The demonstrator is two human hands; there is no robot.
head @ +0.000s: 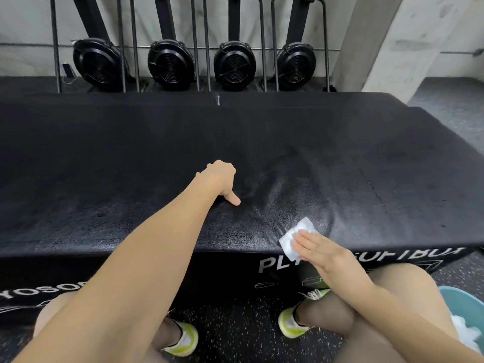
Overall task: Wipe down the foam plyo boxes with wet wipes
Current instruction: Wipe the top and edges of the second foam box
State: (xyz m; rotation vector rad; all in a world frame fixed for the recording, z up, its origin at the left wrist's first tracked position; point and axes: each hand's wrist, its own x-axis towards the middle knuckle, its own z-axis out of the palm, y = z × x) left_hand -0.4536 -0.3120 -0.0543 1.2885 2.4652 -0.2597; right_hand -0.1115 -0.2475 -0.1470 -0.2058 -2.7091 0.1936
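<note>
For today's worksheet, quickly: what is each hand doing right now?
Left hand: holds nothing, rests on the plyo box, fingers hidden.
Right hand: open, flat fingers pressing the wet wipe on the box's near edge.
</note>
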